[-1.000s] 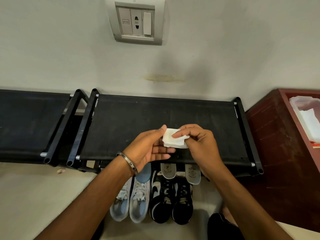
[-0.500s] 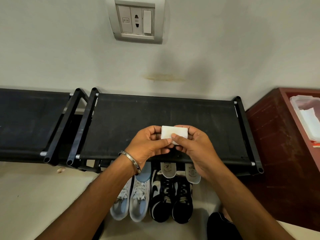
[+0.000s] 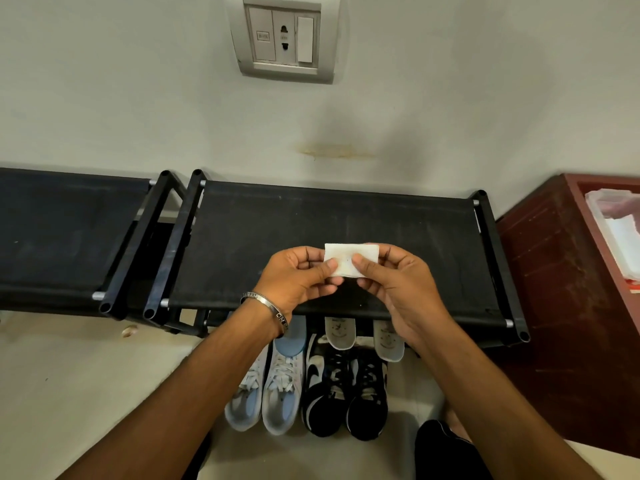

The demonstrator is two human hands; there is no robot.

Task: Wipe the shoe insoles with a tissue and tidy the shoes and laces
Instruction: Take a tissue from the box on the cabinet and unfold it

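A folded white tissue (image 3: 349, 258) is held flat between both hands above the black shoe rack (image 3: 346, 220). My left hand (image 3: 298, 282) pinches its left edge with thumb and fingers, and my right hand (image 3: 398, 285) pinches its right edge. Below on the floor stand a pair of white and light-blue sneakers (image 3: 270, 389) and a pair of black and white sneakers (image 3: 346, 393). Two pale insoles (image 3: 341, 336) stick out of the black pair, and a blue insole (image 3: 292, 341) out of a white shoe.
A second black rack (image 3: 62, 230) stands to the left. At the right is a dark red wooden cabinet (image 3: 561, 306) with a plastic-wrapped pack (image 3: 620, 230) on top. A wall socket plate (image 3: 284, 38) is above. My dark-clothed knee (image 3: 440, 448) shows at the bottom.
Both hands have shifted their hold on the tissue: it went from a bunched fold held mostly by the right hand to a flat rectangle stretched between both hands.
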